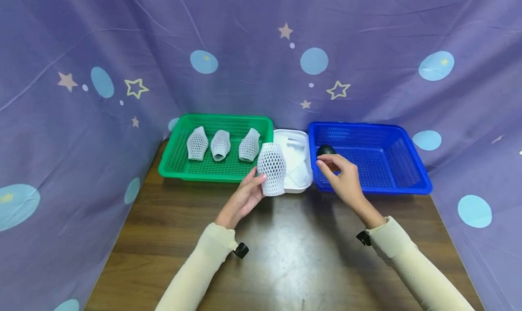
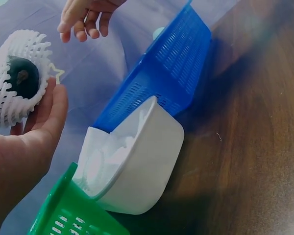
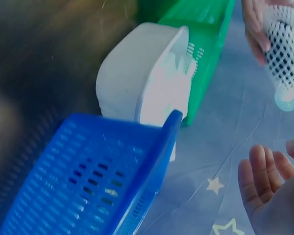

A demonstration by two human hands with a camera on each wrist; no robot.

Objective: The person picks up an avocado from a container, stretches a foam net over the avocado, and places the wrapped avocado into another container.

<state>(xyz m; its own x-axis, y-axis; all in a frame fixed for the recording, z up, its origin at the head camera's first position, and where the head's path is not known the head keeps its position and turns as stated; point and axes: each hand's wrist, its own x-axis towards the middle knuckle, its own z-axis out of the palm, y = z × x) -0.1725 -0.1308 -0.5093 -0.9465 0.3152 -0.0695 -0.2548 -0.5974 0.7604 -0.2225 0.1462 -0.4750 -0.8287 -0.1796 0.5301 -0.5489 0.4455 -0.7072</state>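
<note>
I see a matt foam mesh sleeve (image 1: 272, 170), shiny plastic green basket (image 1: 204, 177) and blue basket (image 1: 367, 163), smooth plastic tub (image 2: 152, 161), creased cloth backdrop (image 1: 244, 21), glossy wood-grain tabletop (image 1: 285, 265)

My right hand (image 3: 277, 200), fingers slightly bent; left hand (image 3: 256, 29) opposite grips white net sleeve (image 3: 285, 61); blue basket (image 3: 83, 171) nearest mine, white tub (image 3: 121, 73), green basket (image 3: 213, 46) farther.

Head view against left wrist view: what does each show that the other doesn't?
Head only: three net sleeves inside the green basket, a dark round item in the blue basket. Left wrist only: the brown mark on a dark object inside the held sleeve. Both: left hand, right hand, held sleeve, white container, both baskets.
</note>
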